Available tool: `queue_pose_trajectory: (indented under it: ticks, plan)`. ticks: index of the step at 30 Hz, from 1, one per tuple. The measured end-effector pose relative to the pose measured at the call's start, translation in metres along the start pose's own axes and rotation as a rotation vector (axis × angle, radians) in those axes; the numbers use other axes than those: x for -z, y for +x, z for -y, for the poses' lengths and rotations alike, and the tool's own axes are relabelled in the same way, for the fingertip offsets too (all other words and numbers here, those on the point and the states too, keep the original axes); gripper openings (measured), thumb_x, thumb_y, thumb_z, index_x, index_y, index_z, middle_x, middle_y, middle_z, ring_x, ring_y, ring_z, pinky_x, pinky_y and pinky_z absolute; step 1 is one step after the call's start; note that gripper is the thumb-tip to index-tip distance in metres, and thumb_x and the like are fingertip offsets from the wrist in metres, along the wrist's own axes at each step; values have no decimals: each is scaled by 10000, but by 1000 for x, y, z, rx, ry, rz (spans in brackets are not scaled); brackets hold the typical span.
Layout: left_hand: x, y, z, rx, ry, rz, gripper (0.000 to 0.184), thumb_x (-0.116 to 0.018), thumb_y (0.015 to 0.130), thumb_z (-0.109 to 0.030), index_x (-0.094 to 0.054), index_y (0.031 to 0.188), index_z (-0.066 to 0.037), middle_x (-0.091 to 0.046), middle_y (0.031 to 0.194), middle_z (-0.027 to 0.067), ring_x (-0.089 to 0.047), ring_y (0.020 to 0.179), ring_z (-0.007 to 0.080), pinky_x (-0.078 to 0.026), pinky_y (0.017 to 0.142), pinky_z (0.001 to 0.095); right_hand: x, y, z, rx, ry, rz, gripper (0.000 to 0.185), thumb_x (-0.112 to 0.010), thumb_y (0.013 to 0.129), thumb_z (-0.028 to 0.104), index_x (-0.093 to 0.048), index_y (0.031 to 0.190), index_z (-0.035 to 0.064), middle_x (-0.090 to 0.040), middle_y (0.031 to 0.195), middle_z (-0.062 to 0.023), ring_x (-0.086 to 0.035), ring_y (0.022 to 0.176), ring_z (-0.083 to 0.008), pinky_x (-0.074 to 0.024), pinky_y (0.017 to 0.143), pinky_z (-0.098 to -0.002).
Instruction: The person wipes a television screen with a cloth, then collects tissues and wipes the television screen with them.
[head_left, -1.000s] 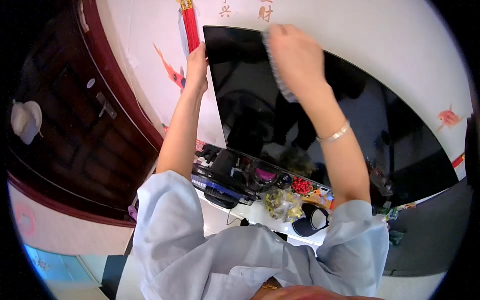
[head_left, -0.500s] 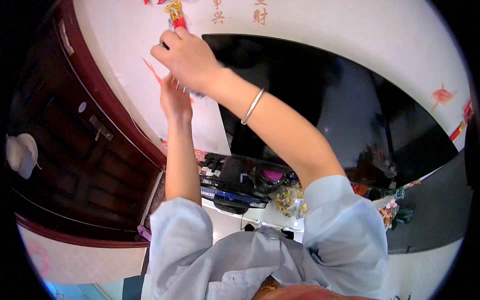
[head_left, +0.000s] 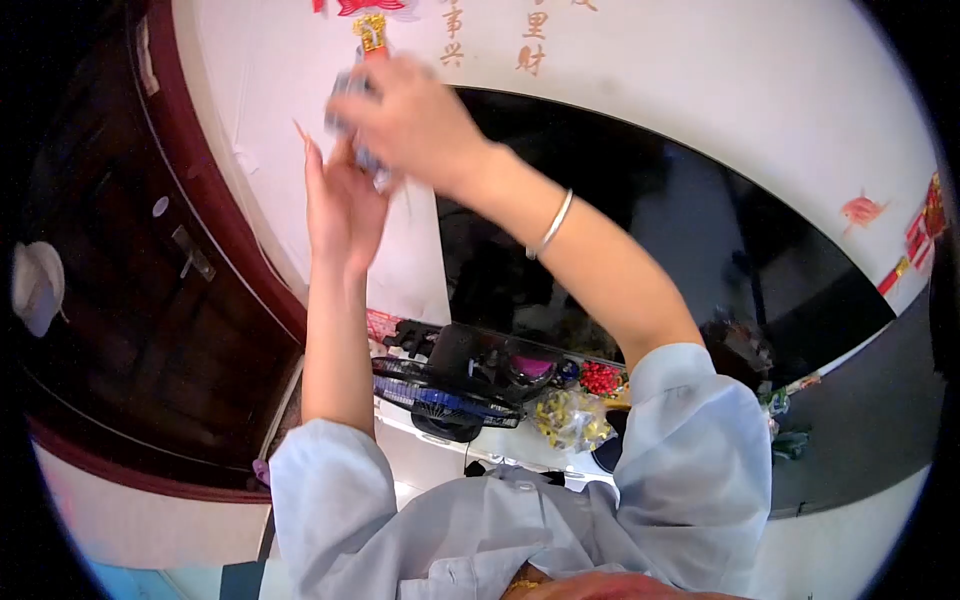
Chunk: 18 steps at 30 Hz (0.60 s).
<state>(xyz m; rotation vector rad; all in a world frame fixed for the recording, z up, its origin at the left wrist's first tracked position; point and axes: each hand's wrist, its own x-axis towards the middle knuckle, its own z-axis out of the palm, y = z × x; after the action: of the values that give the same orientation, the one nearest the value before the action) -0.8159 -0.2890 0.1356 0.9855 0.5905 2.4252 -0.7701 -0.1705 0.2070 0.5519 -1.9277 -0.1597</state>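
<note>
A grey cloth (head_left: 350, 100) is bunched between my two hands, in front of the wall at the upper left. My right hand (head_left: 415, 120), blurred by motion, is closed on it. Just below, my left hand (head_left: 345, 205) is raised with its palm up and its thumb apart; its fingertips are partly hidden behind the cloth and the right hand. Behind my right forearm stands a large black television (head_left: 640, 220). A gold and red hanging ornament (head_left: 370, 32) shows just above my right hand.
Below the television, a white cabinet (head_left: 520, 450) bears a black fan (head_left: 445, 395), red berries (head_left: 601, 379) and a clear bag with yellow pieces (head_left: 572, 420). A dark door (head_left: 130, 300) with a handle is at the left. A white hat (head_left: 38, 288) hangs on it.
My right hand has moved left with the cloth, from the television's front to beside my left hand. My left hand has let go of the television's left edge and turned palm up.
</note>
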Motion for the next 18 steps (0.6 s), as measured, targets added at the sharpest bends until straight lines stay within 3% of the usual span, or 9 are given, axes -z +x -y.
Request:
queue_pose_trajectory:
  ticks: [2,3,4,6,7,8,10,13,18]
  plan:
    - [16,38,21,-139,276,-143,447,-395,997,-401,-483,1304,-89,-528,1255,53,-494,1136,176,-414,923,361,11,14,-32,-26,-268,-86,223,-670,743,121,-648,965,134,-580,1042,-92,-562,949,-301,-488,820,-401]
    - [18,56,33,-207,413,-207,407,-437,990,-382,-510,1270,-96,-565,1186,34,-560,1036,154,-482,832,321,16,10,-48,-20,-334,-32,222,-662,752,140,-651,972,109,-587,1057,-108,-574,950,-305,-492,824,-399]
    - [6,65,47,-257,557,-306,430,-472,977,-409,-515,1261,-88,-566,1137,9,-544,988,119,-466,775,282,14,-3,-59,-97,-353,115,229,-662,750,147,-652,974,100,-591,1053,-114,-576,958,-306,-495,821,-404]
    - [48,83,54,-202,695,-239,454,-485,969,-424,-517,1267,-82,-571,1129,9,-536,973,109,-452,775,279,16,-31,-80,-279,-408,411,246,-663,745,162,-654,978,82,-598,1045,-127,-581,975,-308,-499,815,-415]
    - [76,98,61,-172,755,-187,466,-491,966,-431,-518,1270,-79,-573,1125,9,-531,965,104,-444,775,277,34,-43,-76,-240,-389,265,236,-660,730,170,-660,941,65,-607,1023,-137,-585,986,-315,-505,798,-424]
    - [75,111,82,-149,812,-123,478,-497,962,-438,-519,1273,-76,-575,1121,10,-527,958,99,-437,775,276,60,-50,-73,-228,-404,275,225,-664,723,169,-656,924,68,-605,1021,-130,-581,985,-311,-501,797,-429]
    - [33,102,83,-298,1012,-146,542,-368,1001,-379,-392,1416,-31,-419,1440,99,-375,1324,212,-258,1103,329,99,-69,-76,-283,-397,328,212,-672,710,161,-646,902,74,-597,1033,-117,-568,996,-299,-489,801,-437]
    - [65,137,80,-210,905,-185,515,-366,1002,-334,-407,1402,-13,-469,1379,111,-452,1241,213,-323,1054,313,169,-118,-95,-355,-537,373,199,-665,720,149,-636,907,87,-589,1063,-97,-557,1012,-284,-474,833,-435]
    - [-2,97,80,-256,990,-301,485,-377,997,-294,-440,1367,13,-504,1334,130,-489,1193,220,-349,1030,308,324,-223,-129,-425,-821,400,306,-656,732,141,-603,1034,133,-575,1117,-61,-548,1041,-265,-440,902,-428]
